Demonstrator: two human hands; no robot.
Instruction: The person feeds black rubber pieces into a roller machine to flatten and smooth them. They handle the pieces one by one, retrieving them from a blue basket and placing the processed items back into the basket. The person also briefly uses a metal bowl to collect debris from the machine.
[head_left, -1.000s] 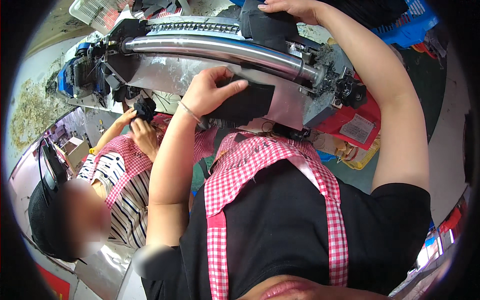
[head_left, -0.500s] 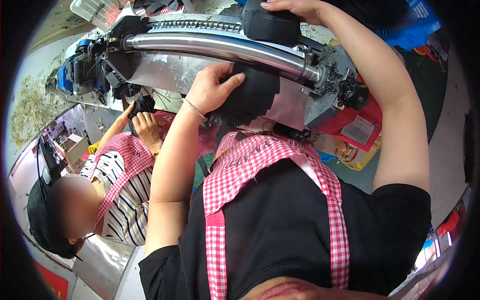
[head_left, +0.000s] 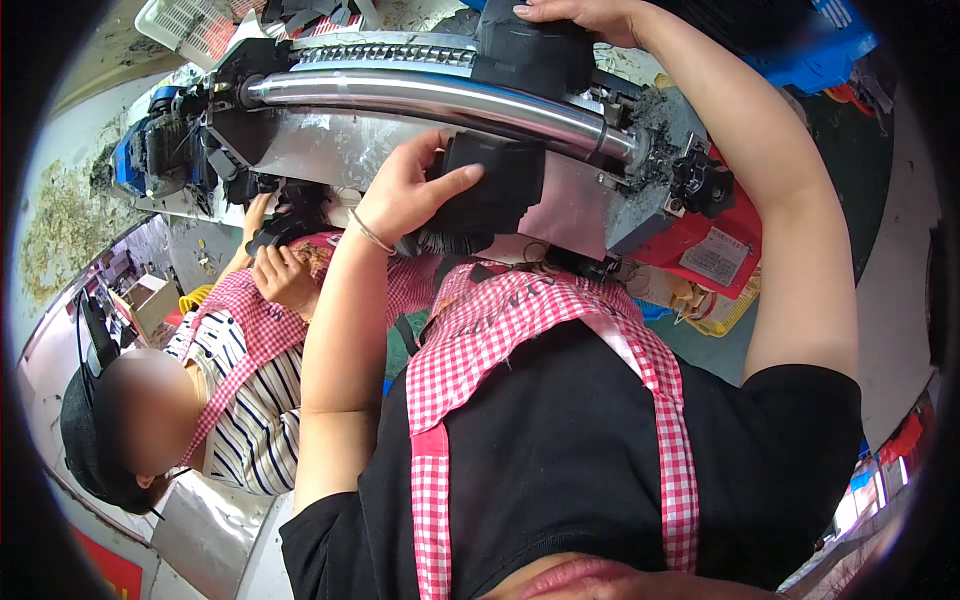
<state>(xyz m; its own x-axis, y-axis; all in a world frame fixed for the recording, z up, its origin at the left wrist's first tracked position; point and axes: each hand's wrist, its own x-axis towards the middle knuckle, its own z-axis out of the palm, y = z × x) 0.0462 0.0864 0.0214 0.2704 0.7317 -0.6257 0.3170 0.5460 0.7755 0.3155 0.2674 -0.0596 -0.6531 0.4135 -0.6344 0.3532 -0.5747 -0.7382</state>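
Black, flat pieces of material [head_left: 495, 185] are pinched in the person's left hand [head_left: 410, 195], in front of a long, shiny metal roller [head_left: 430, 92]. The thumb lies over the near face of the pieces; the other fingers are mostly hidden behind them. These pieces hang over a smooth metal plate [head_left: 575, 215] that slopes toward the person, just below the roller; whether they touch the plate cannot be told. A thin bracelet [head_left: 370, 232] circles the left wrist.

Well apart from it, at the top edge of the view, the right hand [head_left: 595, 15] reaches over the roller's right end. Its fingertips touch a second black piece [head_left: 535, 55] behind the roller; whether they grip it or only rest on it cannot be told.

Grey-black lint clings to the machine's right end, beside a black knob [head_left: 703, 185] and above a red panel [head_left: 690, 250] with a white label. Farther right is a blue basket [head_left: 815, 55]; at upper left stands a white basket [head_left: 190, 28].

The person wears a black short-sleeved shirt [head_left: 560, 450] under a red-and-white checked apron [head_left: 500, 325]. At left, a co-worker [head_left: 245, 400] in a striped top, a similar apron and a dark cap has both hands near a dark item [head_left: 275, 235].
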